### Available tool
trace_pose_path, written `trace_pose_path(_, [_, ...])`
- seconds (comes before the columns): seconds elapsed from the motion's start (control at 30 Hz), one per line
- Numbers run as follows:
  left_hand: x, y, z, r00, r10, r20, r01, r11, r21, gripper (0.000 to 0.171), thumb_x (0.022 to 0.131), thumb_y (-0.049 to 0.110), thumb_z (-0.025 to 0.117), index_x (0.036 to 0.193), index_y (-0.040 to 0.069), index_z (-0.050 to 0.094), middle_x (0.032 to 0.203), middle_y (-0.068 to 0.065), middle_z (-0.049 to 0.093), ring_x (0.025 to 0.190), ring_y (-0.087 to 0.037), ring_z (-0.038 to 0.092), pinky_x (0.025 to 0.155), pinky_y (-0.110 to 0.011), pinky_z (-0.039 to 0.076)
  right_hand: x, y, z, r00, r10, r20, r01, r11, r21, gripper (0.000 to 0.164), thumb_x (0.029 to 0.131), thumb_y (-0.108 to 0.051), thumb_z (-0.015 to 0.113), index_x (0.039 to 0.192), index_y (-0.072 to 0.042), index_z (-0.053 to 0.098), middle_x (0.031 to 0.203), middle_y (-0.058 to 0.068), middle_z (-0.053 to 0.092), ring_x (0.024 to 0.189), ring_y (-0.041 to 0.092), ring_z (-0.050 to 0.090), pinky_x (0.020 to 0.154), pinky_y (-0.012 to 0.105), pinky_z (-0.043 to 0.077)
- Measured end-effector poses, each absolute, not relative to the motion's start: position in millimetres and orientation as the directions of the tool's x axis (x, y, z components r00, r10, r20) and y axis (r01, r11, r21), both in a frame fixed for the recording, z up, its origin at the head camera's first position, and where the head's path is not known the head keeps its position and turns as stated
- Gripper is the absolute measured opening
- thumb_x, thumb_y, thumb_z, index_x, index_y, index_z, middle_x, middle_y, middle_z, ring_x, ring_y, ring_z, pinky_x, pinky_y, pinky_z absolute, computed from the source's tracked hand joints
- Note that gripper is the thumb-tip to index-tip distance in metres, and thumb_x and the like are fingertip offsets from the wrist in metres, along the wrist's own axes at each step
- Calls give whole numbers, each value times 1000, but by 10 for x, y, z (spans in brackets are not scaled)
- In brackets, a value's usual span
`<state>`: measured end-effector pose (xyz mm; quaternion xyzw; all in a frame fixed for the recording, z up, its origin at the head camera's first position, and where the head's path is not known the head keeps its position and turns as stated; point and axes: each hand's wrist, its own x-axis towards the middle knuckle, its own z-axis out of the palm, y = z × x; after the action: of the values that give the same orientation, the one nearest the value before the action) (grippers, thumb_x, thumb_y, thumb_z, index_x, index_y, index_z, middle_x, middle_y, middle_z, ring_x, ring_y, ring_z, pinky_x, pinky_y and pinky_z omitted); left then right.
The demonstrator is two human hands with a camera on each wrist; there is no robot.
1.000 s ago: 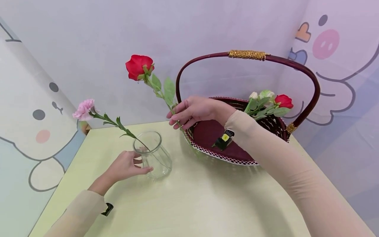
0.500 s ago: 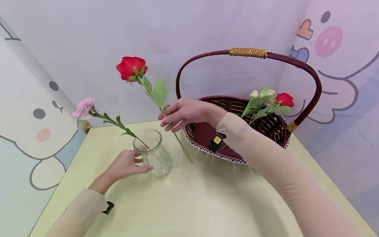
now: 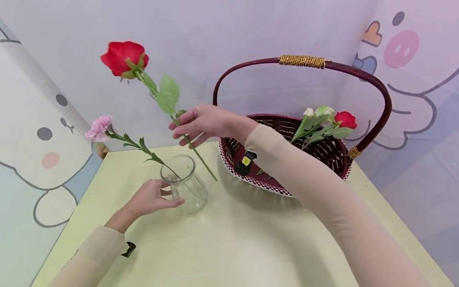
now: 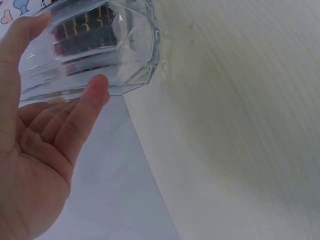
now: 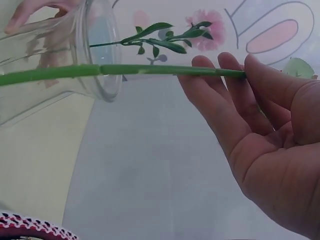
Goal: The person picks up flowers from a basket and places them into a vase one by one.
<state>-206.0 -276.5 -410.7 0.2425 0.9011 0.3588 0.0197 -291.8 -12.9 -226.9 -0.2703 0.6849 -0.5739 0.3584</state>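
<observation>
My right hand (image 3: 204, 125) pinches the green stem of a red rose (image 3: 125, 59), whose bloom leans up and left. The stem's lower end hangs in the air just right of a clear glass vase (image 3: 193, 195). In the right wrist view the stem (image 5: 145, 69) runs from thumb and fingertips across the vase's mouth, on the camera's side of it. Around the vase's left side my left hand (image 3: 152, 197) holds it upright on the table; thumb and fingers (image 4: 92, 95) lie along the glass in the left wrist view. One pink carnation (image 3: 100, 128) stands in the vase, leaning left.
A dark red wicker basket (image 3: 258, 184) with a tall arched handle (image 3: 383, 95) stands on the right of the pale table (image 3: 229, 247). In it lie another red rose (image 3: 345, 119) and whitish blooms (image 3: 322, 111) with leaves. Cartoon-printed cloth walls (image 3: 186, 24) enclose the back and sides.
The right hand has carried the rose leftward and somewhat up, from over the basket's left edge toward the vase. The left hand and vase have stayed nearly in place.
</observation>
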Motion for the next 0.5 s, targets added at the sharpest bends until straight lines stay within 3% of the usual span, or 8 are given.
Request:
trace_pose_path(0.23, [-2079, -2759, -4123, -881, 449, 148, 426, 620, 658, 57, 77, 41, 89, 120, 8, 71, 116, -9, 73, 91, -23, 75, 76, -40, 64, -2878, -304, -2138, -629, -774, -77, 10, 91, -996, 33, 101, -13, 64, 134, -6, 64, 118, 13, 69, 106, 29, 69, 90, 39, 60])
trace_pose_path(0.5, [-2082, -2766, -4122, -878, 452, 157, 438, 627, 644, 57, 77, 42, 89, 119, 8, 72, 116, -6, 73, 90, -20, 75, 75, -30, 63, -2862, -372, -2091, -647, -761, 50, 29, -89, -996, 35, 101, -10, 62, 136, -4, 62, 116, 16, 69, 104, 31, 68, 94, 44, 59])
